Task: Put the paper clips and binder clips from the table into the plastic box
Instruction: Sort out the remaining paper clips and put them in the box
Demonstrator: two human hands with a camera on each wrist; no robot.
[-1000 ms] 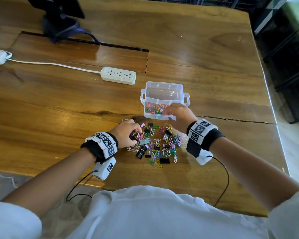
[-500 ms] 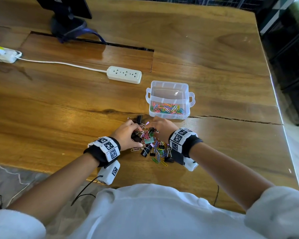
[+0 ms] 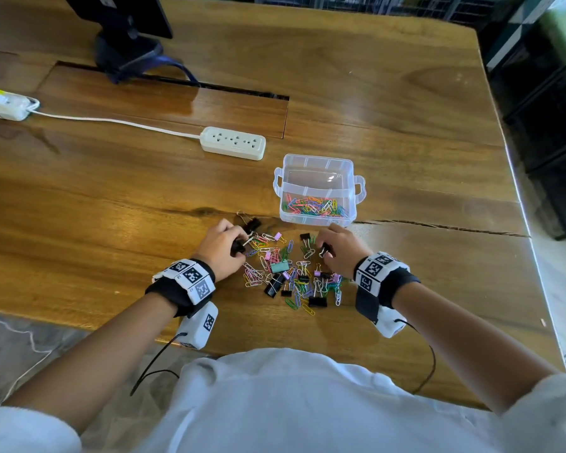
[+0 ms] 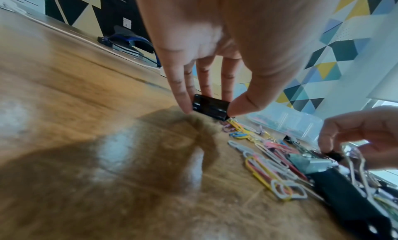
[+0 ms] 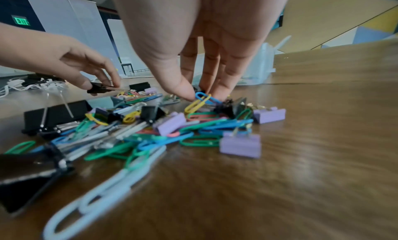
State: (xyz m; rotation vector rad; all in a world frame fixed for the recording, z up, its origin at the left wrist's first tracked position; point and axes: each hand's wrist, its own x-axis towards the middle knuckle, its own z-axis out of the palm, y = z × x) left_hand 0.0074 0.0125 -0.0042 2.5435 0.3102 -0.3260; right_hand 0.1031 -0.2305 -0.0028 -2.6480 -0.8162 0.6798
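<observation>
Wooden desk (image 3: 111, 197) carries a clear plastic box (image 3: 319, 191), part-filled with paper clips, just beyond a loose pile of clips (image 3: 291, 276). Left hand (image 3: 221, 248) pinches a black binder clip (image 4: 210, 106). Right hand (image 3: 340, 250) pinches paper clips (image 5: 200, 101) at the pile.

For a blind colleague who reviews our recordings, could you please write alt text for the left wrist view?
The left hand pinches a black binder clip between thumb and fingers, just above a wooden table. To the right lies a pile of coloured paper clips and binder clips, where the right hand holds a small black clip; the clear plastic box shows blurred behind.
</observation>
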